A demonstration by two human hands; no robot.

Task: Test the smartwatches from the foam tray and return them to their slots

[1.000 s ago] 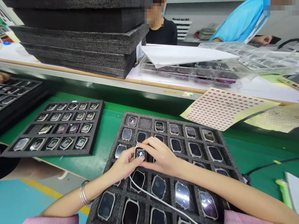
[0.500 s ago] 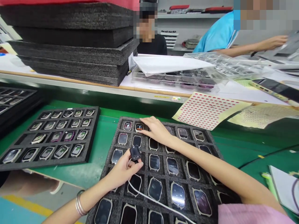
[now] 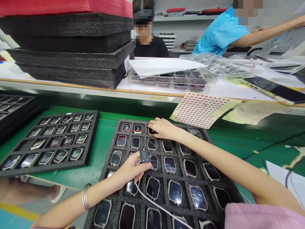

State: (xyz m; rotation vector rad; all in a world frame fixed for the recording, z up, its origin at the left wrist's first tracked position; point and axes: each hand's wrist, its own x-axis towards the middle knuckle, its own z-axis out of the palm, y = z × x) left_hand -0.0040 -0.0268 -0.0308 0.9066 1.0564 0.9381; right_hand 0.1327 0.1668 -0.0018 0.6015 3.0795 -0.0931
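Note:
My left hand (image 3: 134, 168) pinches a small black square charger (image 3: 145, 156) on a white cable (image 3: 152, 200), holding it above the watches. My right hand (image 3: 164, 128) reaches to the far row of the black foam tray (image 3: 111, 144), its fingers bent over a smartwatch (image 3: 151, 130) in the third slot and partly covering it. Beside it, a smartwatch (image 3: 137, 128) shows a lit screen with orange on it. The smartwatch (image 3: 126, 128) in the corner slot is lit too. Most other watches in the tray have dark screens.
A second foam tray (image 3: 91, 149) of watches lies to the left, with another stack (image 3: 21, 117) beyond. Tall black foam sheets (image 3: 71, 57) stand on the shelf. Sticker sheets (image 3: 202, 109) hang over its edge near a phone (image 3: 274, 89). Two people are across the bench.
My right hand has moved right from the second watch to the third in the far row. My left hand has shifted slightly right with the charger. The co-worker in blue has raised an arm.

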